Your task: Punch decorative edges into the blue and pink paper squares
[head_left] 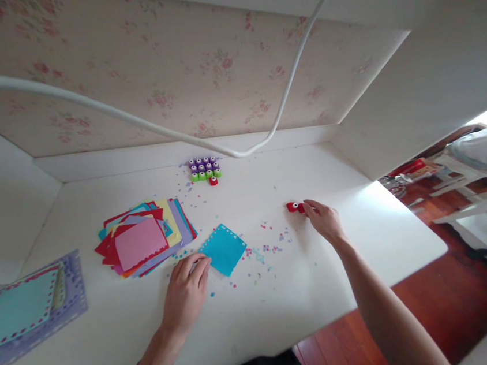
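Observation:
A blue square sheet of paper [224, 249] lies turned cornerwise on the white table, with small holes punched along its upper edges. The fingers of my left hand [188, 287], bent and close together, hold its left corner. Out to the right, my right hand [323, 219] has its fingers closed around a small red craft punch, mostly hidden by the fingertips. Another red craft punch [292, 207] with a white top sits against it on the left. Tiny punched paper bits [260, 254] are scattered between the paper and my right hand.
Purple and green craft punches [204, 168] stand in rows near the wall, with one red punch [213, 181] in front. A pile of coloured paper [141, 242] lies left, and punched sheets [21, 304] farther left. A white cable [132, 120] hangs across the view.

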The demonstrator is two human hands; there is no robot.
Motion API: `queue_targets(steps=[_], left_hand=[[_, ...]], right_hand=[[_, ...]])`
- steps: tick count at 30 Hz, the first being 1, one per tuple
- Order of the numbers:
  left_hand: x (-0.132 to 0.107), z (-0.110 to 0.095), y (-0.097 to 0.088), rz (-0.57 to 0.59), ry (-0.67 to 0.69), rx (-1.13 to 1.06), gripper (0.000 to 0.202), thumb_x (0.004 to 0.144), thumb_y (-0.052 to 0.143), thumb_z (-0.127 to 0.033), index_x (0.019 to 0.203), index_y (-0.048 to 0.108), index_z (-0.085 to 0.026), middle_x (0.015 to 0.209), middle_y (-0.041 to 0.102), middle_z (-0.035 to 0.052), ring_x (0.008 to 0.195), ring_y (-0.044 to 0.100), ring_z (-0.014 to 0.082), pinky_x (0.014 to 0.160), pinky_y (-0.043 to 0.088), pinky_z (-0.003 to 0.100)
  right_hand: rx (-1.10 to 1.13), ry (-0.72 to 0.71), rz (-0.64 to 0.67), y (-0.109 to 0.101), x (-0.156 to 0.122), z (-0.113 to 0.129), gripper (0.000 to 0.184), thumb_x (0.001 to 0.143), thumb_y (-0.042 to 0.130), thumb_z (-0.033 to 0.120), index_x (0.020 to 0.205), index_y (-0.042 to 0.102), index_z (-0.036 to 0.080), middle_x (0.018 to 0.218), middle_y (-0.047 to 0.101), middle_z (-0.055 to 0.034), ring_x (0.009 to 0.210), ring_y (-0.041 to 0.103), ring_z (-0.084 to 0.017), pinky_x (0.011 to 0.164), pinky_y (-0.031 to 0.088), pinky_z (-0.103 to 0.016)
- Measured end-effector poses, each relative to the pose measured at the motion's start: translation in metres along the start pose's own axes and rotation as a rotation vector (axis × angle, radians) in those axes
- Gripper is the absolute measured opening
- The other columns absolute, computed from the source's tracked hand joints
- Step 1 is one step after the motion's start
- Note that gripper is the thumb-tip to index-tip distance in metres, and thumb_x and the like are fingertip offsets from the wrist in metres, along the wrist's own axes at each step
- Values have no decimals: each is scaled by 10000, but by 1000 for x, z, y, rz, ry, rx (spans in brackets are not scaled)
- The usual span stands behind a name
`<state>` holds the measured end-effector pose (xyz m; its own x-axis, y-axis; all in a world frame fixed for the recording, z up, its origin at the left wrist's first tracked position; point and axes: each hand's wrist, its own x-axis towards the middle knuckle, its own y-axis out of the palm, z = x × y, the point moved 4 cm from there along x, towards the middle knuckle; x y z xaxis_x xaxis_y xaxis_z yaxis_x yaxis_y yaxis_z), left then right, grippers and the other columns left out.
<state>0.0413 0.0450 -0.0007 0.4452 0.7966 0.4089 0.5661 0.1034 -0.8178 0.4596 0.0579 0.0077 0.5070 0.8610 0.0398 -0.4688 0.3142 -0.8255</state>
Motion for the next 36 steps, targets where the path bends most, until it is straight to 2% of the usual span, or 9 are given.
queue_targets(steps=[4, 9, 13, 16, 20, 24, 28, 31, 36], left_hand=[[-1, 2, 0, -26, -28, 11, 212, 928, 500, -172, 1096, 626, -197, 1123, 642, 86, 1056, 601, 229, 943, 481, 421], [0, 1, 0, -7, -25, 13, 212, 920, 494, -166, 1061, 646, -212, 1116, 652, 79, 1053, 608, 231, 947, 477, 431], [0, 1, 0, -3, -30, 9, 209, 920, 490, -167, 1044, 652, -212, 1097, 653, 80, 1040, 611, 230, 939, 481, 429], [-1, 2, 1, 8, -35, 8, 205, 918, 497, -166, 1048, 648, -213, 1103, 648, 78, 1045, 604, 231, 947, 472, 431], [0, 3, 1, 5, -52, 2, 200, 917, 505, -169, 1052, 645, -216, 1109, 644, 73, 1048, 600, 230, 949, 467, 427], [1, 3, 1, 2, -45, -5, 199, 919, 496, -177, 1041, 648, -215, 1099, 647, 77, 1042, 609, 228, 944, 474, 425], [0, 3, 0, -12, -38, 1, 207, 921, 481, -180, 1031, 653, -215, 1088, 651, 83, 1025, 617, 227, 939, 485, 429], [-1, 2, 1, -16, -37, 10, 216, 920, 484, -170, 1050, 651, -214, 1115, 649, 87, 1043, 607, 231, 938, 487, 433], [1, -2, 3, 23, 12, 49, 256, 904, 509, -155, 1112, 645, -217, 1225, 623, 80, 1149, 557, 251, 1004, 441, 460]], right_hand=[[10, 19, 41, 2, 2, -3, 402, 835, 526, 347, 1188, 665, 216, 997, 751, -77, 914, 700, -226, 845, 515, -361], [-15, 14, 53, 4, 3, -2, 387, 833, 537, 345, 1179, 672, 231, 989, 752, -73, 857, 707, -228, 803, 538, -366], [-31, -206, 51, 4, 7, 6, 382, 846, 506, 283, 1191, 666, 243, 1212, 673, -74, 975, 678, -228, 877, 524, -381], [-54, -326, 69, 2, 11, 8, 359, 869, 466, 266, 1151, 686, 229, 1210, 672, -73, 1078, 639, -230, 951, 489, -387], [-86, -266, 90, -5, 14, 6, 396, 848, 481, 244, 1205, 651, 224, 1197, 671, -87, 897, 687, -203, 846, 530, -360], [-80, -202, 42, -13, 9, 6, 393, 833, 463, 220, 1171, 663, 220, 1169, 683, -87, 886, 682, -206, 826, 526, -363], [-57, -152, -96, -21, -6, 12, 322, 839, 457, 261, 1039, 707, 227, 1053, 720, -75, 814, 676, -211, 792, 526, -370], [1, -136, -149, -16, -30, 24, 278, 847, 464, 297, 949, 714, 227, 966, 727, -75, 715, 654, -197, 707, 527, -345], [230, -247, 94, 26, -75, 68, 257, 878, 470, 292, 982, 693, 218, 988, 706, -71, 726, 647, -175, 650, 527, -302]])
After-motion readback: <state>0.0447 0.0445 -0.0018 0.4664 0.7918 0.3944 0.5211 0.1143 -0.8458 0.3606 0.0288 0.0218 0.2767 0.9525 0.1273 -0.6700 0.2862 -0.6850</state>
